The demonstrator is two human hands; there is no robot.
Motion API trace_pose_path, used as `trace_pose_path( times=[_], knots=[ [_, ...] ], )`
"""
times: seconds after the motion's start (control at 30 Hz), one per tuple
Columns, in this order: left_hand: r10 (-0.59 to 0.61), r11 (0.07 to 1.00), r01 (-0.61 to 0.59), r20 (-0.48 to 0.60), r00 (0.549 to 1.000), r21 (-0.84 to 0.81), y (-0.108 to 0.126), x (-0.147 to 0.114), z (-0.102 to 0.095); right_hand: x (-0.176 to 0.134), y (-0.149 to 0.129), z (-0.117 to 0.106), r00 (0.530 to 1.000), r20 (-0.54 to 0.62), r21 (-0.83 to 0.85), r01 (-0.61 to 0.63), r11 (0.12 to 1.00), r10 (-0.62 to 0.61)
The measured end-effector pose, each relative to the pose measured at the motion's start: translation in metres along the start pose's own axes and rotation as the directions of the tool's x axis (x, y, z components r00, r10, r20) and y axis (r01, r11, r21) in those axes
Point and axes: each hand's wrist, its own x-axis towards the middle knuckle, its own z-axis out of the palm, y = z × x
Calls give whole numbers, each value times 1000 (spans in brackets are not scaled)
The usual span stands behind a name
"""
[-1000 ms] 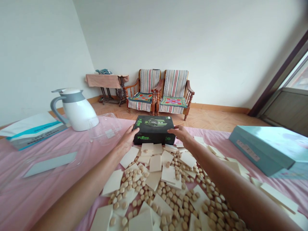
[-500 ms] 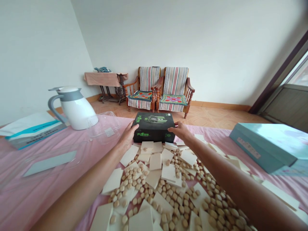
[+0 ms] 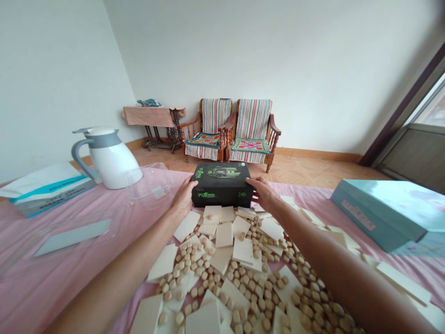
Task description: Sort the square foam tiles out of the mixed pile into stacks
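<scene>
A black box (image 3: 222, 184) with green lettering and a printed picture on its lid stands at the far side of the pink cloth (image 3: 146, 241). My left hand (image 3: 185, 192) grips its left side, thumb on the front corner. On the opposite side, my right hand (image 3: 261, 191) holds the box with the thumb at the front edge. The fingers behind the box are partly hidden. Right in front of it lie square wooden tiles (image 3: 224, 234), mixed with many small rounded wooden cubes (image 3: 250, 290), spread between my forearms.
A white and grey jug (image 3: 114, 160) stands at left beside a white-and-blue carton (image 3: 52, 192). Clear plastic trays (image 3: 151, 183) lie near it. At right sits a light blue box (image 3: 382, 213), with more wooden pieces alongside. Two wooden armchairs (image 3: 250, 139) stand against the far wall.
My right thumb has shifted slightly on the box's front right corner. The view has tilted a little; the box and the wooden pieces stay in place.
</scene>
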Motion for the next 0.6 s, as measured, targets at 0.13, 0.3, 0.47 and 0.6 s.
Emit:
trace_pose_path(
  times=[0.13, 0.3, 0.47, 0.6],
  knots=[
    [7, 1000, -7, -4, 1000, 0, 2, -1, 1, 7, -7, 0, 1000, -28, 63, -10, 998, 12],
    [5, 1000, -5, 8, 1000, 1, 6, -5, 5, 14, -18, -4, 999, -34, 123, 37, 992, -33],
    [134, 988, -128, -63, 989, 86, 9, -2, 4, 10, -12, -2, 995, -34, 88, -94, 992, 98],
    [87, 993, -77, -120, 989, 89, 9, 4, -3, 6, -4, 1, 977, -5, 49, -214, 976, 214]
  ],
)
